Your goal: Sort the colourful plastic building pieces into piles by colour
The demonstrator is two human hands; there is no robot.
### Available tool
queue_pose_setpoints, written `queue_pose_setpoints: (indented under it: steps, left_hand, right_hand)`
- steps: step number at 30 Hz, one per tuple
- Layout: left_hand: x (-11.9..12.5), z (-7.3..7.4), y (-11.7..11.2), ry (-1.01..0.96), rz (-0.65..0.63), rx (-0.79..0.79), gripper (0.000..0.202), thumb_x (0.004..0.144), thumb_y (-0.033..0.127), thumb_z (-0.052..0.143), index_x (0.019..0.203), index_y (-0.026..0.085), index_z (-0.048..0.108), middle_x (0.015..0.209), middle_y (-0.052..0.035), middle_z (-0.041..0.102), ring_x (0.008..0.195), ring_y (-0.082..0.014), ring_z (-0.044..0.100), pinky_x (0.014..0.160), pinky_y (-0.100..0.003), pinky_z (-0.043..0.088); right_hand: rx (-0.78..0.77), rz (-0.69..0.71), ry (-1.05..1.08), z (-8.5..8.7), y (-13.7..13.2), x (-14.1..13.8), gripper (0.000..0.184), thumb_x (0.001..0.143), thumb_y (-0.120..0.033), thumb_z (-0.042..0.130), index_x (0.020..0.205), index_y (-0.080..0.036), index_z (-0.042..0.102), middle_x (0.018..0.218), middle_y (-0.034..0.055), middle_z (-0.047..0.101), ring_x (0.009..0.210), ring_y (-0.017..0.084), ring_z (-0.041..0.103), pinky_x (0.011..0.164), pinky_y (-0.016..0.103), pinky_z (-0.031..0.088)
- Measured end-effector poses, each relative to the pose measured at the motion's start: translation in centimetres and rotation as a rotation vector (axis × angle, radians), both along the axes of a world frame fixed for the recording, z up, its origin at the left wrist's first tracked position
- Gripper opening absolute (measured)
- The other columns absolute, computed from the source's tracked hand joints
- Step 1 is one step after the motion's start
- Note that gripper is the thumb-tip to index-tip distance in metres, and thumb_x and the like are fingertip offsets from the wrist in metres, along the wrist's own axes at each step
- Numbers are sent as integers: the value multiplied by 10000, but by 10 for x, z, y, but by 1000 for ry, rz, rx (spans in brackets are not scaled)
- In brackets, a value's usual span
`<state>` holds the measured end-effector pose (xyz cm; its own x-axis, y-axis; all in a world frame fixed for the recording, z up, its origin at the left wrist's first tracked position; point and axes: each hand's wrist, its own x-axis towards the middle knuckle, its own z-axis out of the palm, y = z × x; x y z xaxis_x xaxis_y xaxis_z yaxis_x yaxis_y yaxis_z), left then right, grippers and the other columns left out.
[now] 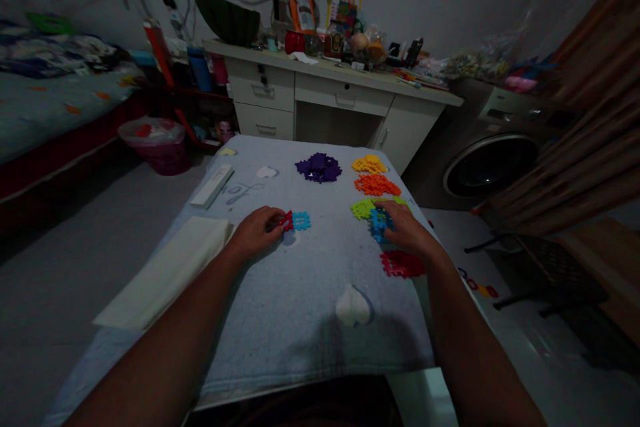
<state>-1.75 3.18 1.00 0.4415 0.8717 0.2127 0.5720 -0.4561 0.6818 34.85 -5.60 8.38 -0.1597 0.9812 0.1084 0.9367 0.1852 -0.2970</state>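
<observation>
My left hand (259, 235) is closed in a pinch on a red interlocking plastic building piece (287, 220) near the middle of the table. Joined to its right edge, or touching it, is a light blue piece (301, 221). On the right side, my right hand (406, 228) curls its fingers and thumb around blue building pieces (380, 224); the fingertips are partly hidden. Just beyond that hand lie lime green pieces (364, 207). Nearer to me is a pile of red pieces (400, 264), partly beneath the right forearm.
Orange (377, 185), yellow (369, 163) and purple pieces (320, 167) lie in piles farther back. A long white box (213, 187) and a folded pale cloth (167, 273) rest at the left. Beyond the table stand a cluttered desk (345, 90) and a washing machine (480, 140).
</observation>
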Motion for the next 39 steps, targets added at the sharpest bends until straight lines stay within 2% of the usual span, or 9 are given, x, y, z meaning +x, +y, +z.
queue_pose_setpoints:
  steps: [3, 6, 13, 18, 22, 26, 31, 35, 39]
  left_hand:
    - [1, 2, -1, 7, -1, -3, 354, 760, 291, 569, 1091, 199, 657, 1015, -75, 667, 897, -212, 647, 821, -361, 520]
    - [0, 2, -1, 10, -2, -6, 361, 767, 294, 561, 1098, 183, 654, 1013, -85, 666, 900, -217, 647, 820, -365, 520]
    - [-2, -3, 1, 13, -15, 2, 361, 786, 295, 564, 1124, 197, 641, 1029, -78, 663, 913, -204, 647, 842, -354, 515]
    - [-1, 1, -1, 24, -9, -3, 363, 774, 304, 572, 1111, 198, 656, 1004, -76, 665, 911, -219, 644, 826, -362, 515]
    - [0, 1, -1, 26, -5, 9, 378, 773, 321, 568, 1115, 188, 660, 984, -76, 663, 902, -223, 642, 825, -362, 512]
    - [0, 0, 0, 25, -5, -6, 373, 772, 303, 571, 1121, 201, 654, 1005, -73, 666, 896, -214, 641, 822, -352, 514]
    - [0, 2, -2, 7, 4, -15, 335, 789, 267, 570, 1108, 207, 650, 1019, -78, 669, 915, -210, 635, 835, -356, 508]
    - [2, 4, -4, 24, 21, 11, 299, 816, 284, 562, 1082, 193, 661, 1000, -85, 672, 891, -211, 627, 817, -359, 500]
    - [3, 4, -4, 20, 25, 5, 305, 823, 365, 604, 1074, 201, 663, 1003, -79, 673, 873, -206, 626, 805, -354, 498]
  right_hand:
    - [-35, -65, -35, 0, -8, 30, 724, 668, -60, 509, 1386, -151, 504, 1423, 131, 528, 1330, 272, 454, 1138, 448, 318]
    - [-80, -108, -67, -1, -15, 42, 720, 675, -58, 518, 1391, -137, 510, 1434, 147, 525, 1334, 278, 461, 1137, 440, 330]
    - [-117, -134, -110, -7, -19, 40, 746, 664, -21, 509, 1399, -155, 523, 1440, 135, 537, 1335, 282, 472, 1128, 458, 337]
    - [-115, -131, -133, -10, -21, 40, 799, 632, 9, 493, 1393, -232, 538, 1422, 71, 571, 1319, 285, 483, 1104, 466, 357]
    - [-122, -161, -160, -6, -20, 35, 758, 653, 6, 494, 1376, -217, 556, 1425, 87, 564, 1298, 308, 490, 1075, 476, 379]
    - [-78, -95, -139, 3, -10, 4, 678, 713, -30, 505, 1369, -194, 552, 1432, 98, 549, 1322, 287, 460, 1111, 455, 347]
    - [-81, 173, -43, 6, 8, -73, 568, 802, -167, 618, 1363, -159, 537, 1415, 127, 547, 1305, 273, 460, 1125, 452, 324]
    - [-98, 283, -13, -7, 21, -128, 540, 822, -239, 665, 1343, -173, 538, 1393, 125, 550, 1277, 287, 452, 1076, 454, 353]
    - [-83, 262, 30, -30, 37, -152, 494, 900, -279, 575, 1379, -202, 481, 1447, 115, 491, 1284, 282, 421, 1062, 461, 353]
